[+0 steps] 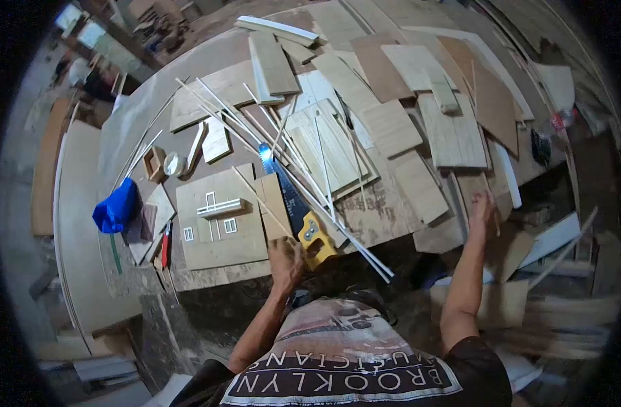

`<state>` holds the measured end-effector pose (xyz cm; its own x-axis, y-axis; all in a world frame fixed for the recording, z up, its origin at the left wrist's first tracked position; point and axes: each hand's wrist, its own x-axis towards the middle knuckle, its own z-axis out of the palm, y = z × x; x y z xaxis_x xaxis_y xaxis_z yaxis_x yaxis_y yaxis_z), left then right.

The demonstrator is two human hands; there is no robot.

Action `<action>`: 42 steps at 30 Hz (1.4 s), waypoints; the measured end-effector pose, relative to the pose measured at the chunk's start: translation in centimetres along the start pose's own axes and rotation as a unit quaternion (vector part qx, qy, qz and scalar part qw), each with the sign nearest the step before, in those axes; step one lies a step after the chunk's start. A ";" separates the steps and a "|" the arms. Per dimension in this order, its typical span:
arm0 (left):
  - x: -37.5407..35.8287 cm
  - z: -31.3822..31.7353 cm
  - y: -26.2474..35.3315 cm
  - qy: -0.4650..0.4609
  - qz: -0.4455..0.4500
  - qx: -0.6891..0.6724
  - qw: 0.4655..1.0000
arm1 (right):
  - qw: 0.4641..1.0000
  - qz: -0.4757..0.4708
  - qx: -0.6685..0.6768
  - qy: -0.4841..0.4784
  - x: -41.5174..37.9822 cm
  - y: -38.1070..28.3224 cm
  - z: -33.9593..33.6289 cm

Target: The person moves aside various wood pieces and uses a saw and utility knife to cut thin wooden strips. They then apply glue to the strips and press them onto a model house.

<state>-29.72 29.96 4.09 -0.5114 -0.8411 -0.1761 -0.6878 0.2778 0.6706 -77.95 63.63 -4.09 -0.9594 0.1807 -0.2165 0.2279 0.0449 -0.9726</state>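
Note:
My left hand [286,261] is at the table's front edge, its fingers curled at the lower end of a small brown board [275,200]; what they grip, if anything, is hidden. Right beside it lies a saw with a yellow handle [316,242], its blade pointing away. To the left, a square board [222,245] bears small white window frames and a white ledge piece [221,208]. My right hand [483,209] is at the right front, fingers bent over the end of a wooden piece [472,186]; its grip is unclear.
Thin white strips [331,197] cross the table's middle, some past its front edge. Wood boards [453,139] overlap at the right. A blue bag [115,207], a red-handled tool [165,249] and a round container [174,164] lie left. A person [93,83] is at the far left.

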 end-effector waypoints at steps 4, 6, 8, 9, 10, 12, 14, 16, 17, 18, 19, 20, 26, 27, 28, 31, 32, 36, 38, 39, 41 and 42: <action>1.3 3.4 -2.5 0.142 -0.062 0.082 0.985 | 0.991 0.049 0.127 -0.002 15.6 1.7 0.5; 2.1 3.7 -2.5 0.156 -0.086 0.077 0.981 | 0.993 0.113 0.042 0.011 20.6 2.8 0.7; 2.7 3.8 -2.8 0.146 -0.106 0.115 0.977 | 0.991 0.123 -0.034 0.027 20.0 -0.1 1.8; 3.1 3.8 -2.8 0.130 -0.121 0.147 0.973 | 0.985 0.126 -0.110 0.051 19.5 -2.3 2.1; 3.4 3.9 -2.9 0.128 -0.126 0.146 0.973 | 0.972 0.127 -0.185 0.073 19.7 -3.2 2.6; 3.6 3.9 -4.5 0.135 -0.123 0.119 0.976 | 0.982 0.179 0.036 0.045 22.7 -1.3 4.6; 4.5 4.2 -4.6 0.145 -0.126 0.100 0.976 | 0.989 0.076 0.117 -0.050 24.6 0.5 4.0; 4.8 4.3 -5.1 0.161 -0.132 0.082 0.975 | 0.985 0.068 0.152 -0.051 26.0 0.8 4.1; 4.9 4.7 -5.5 0.182 -0.094 0.042 0.978 | 0.957 0.106 0.261 -0.068 27.3 1.7 3.8; 4.8 4.8 -7.0 0.180 -0.067 0.045 0.980 | 0.923 0.227 0.304 -0.069 24.0 -3.8 4.6; 5.2 5.1 -7.6 0.184 -0.044 0.050 0.981 | 0.917 0.255 0.298 -0.075 25.8 -4.0 4.8; 5.5 5.0 -6.1 0.160 -0.067 0.069 0.982 | 0.890 0.235 0.380 -0.085 27.1 -3.7 5.1; 6.3 4.0 -4.9 0.113 -0.119 0.051 0.985 | 0.909 0.152 0.378 -0.091 31.2 -1.5 7.2; 6.0 3.8 -4.8 0.115 -0.105 0.020 0.988 | 0.908 0.149 0.381 -0.088 30.8 -2.0 7.0; 6.0 3.8 -5.2 0.114 -0.100 0.019 0.988 | 0.924 0.099 0.367 -0.044 30.0 -3.4 6.6; 6.9 3.8 -5.3 0.133 -0.059 0.015 0.989 | 0.925 0.041 0.377 -0.014 23.8 -9.7 3.7; 6.7 3.8 -4.1 0.159 -0.031 0.058 0.985 | 0.921 0.033 0.388 -0.005 22.3 -9.6 2.1; 6.4 5.5 6.8 0.170 0.030 0.050 0.984 | 0.930 0.001 0.367 -0.036 13.2 -7.8 -5.1; 7.1 8.7 6.8 0.148 0.118 -0.103 0.976 | 0.932 0.011 0.361 -0.040 4.9 -8.4 -5.9; 7.0 9.7 9.8 0.136 0.145 -0.045 0.979 | 0.929 0.028 0.368 -0.033 1.4 -8.1 -6.6; 6.4 12.6 14.5 -0.042 0.048 -0.270 0.961 | 0.920 0.148 0.350 -0.100 -2.7 -1.4 -10.3; 6.4 13.6 16.5 -0.134 0.050 -0.294 0.945 | 0.916 0.147 0.365 -0.080 -6.9 -3.4 -8.8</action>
<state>-51.34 35.42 4.20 -0.7256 -0.6541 -0.2138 -0.2646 -0.0216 0.9641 -70.60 70.84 1.43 -0.9001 -0.0688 -0.4302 0.3638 -0.6620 -0.6553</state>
